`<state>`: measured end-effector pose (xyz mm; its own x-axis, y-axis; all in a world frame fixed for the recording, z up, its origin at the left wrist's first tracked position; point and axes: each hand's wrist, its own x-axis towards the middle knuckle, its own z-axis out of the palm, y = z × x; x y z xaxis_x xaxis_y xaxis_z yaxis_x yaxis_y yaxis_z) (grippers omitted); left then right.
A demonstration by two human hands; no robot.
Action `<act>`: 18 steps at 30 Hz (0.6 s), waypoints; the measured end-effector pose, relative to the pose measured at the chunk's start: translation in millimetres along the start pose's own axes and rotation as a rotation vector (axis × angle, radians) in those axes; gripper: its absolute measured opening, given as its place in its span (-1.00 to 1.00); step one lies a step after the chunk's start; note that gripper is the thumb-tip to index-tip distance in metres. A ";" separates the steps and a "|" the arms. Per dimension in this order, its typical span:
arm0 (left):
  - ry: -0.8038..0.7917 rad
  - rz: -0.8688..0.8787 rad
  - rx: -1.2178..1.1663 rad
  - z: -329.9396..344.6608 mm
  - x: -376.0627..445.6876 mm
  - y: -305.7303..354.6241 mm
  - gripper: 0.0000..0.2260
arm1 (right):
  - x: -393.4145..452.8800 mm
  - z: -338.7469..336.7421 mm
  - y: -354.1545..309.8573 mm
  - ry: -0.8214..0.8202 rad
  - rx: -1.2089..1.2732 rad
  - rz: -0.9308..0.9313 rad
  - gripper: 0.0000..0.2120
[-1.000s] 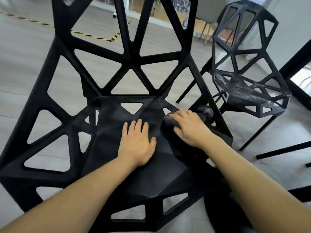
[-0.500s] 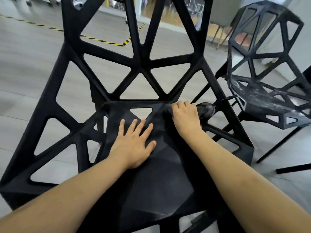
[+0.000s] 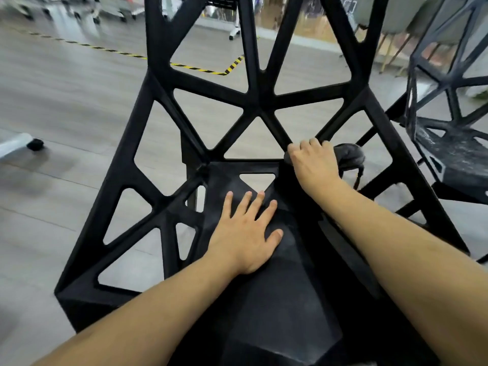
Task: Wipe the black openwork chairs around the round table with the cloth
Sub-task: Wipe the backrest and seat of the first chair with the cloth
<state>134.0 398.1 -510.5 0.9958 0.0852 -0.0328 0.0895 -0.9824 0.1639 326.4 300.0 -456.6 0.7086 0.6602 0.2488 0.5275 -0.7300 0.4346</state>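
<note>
Left hand (image 3: pixel 244 233): flat on the near black chair (image 3: pixel 277 299) seat, fingers spread. Right hand (image 3: pixel 313 162): fingers curled, pressing the dark cloth (image 3: pixel 350 155) against the seat's rear right corner. Second black chair (image 3: pixel 449 143): far right, seat smeared white

Grey plank floor (image 3: pixel 66 107); yellow-black hazard tape (image 3: pixel 200 70); white caster leg (image 3: pixel 18 146) at left edge.

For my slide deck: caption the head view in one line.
Left hand flat on the black chair seat, right hand pressing a dark cloth into its back corner.
</note>
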 end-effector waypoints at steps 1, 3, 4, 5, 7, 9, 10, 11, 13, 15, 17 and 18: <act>0.000 0.002 0.001 0.4 1.3 -1.0 -0.40 | 5.0 -1.8 -2.1 -0.009 0.007 -0.005 -0.82; -0.005 0.005 -0.010 1.2 2.6 -2.4 -0.40 | 16.8 -7.3 -9.6 -0.064 0.095 0.081 -0.83; -0.010 0.002 -0.012 1.8 2.6 -3.1 -0.40 | 22.8 -10.6 -12.1 -0.112 0.143 0.133 -0.83; -0.018 0.001 -0.012 1.9 2.2 -2.9 -0.40 | 26.6 -11.8 -11.3 -0.150 0.178 0.156 -0.82; -0.030 0.001 -0.007 0.8 1.1 -1.5 -0.40 | 25.0 -13.2 -4.3 -0.198 0.221 0.124 -0.78; -0.023 -0.003 0.003 0.1 0.9 -0.7 -0.40 | 20.7 -14.4 1.6 -0.217 0.230 0.067 -0.76; -0.023 -0.001 -0.001 0.3 1.0 -0.3 -0.40 | 19.1 -14.2 1.7 -0.214 0.203 0.043 -0.75; -0.022 0.002 -0.006 0.6 1.7 0.0 -0.39 | 19.5 -14.9 0.3 -0.211 0.175 0.031 -0.75; -0.024 0.006 -0.012 0.5 2.4 -0.1 -0.39 | 21.2 -17.0 -1.8 -0.244 0.189 0.029 -0.75; -0.046 0.021 -0.017 -1.7 2.9 -1.3 -0.38 | 17.7 -18.9 -0.7 -0.287 0.288 0.040 -0.75; -0.077 0.070 -0.057 -7.9 1.3 -3.6 -0.39 | 9.3 -20.7 -5.0 -0.275 0.425 0.045 -0.76; -0.095 0.098 -0.077 -12.5 -2.2 -6.0 -0.40 | 3.2 -22.2 -13.6 -0.250 0.489 0.038 -0.76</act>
<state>131.5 405.9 -499.1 0.9940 -0.0299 -0.1054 -0.0031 -0.9693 0.2459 311.1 316.0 -442.5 0.7899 0.6130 0.0176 0.6132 -0.7890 -0.0379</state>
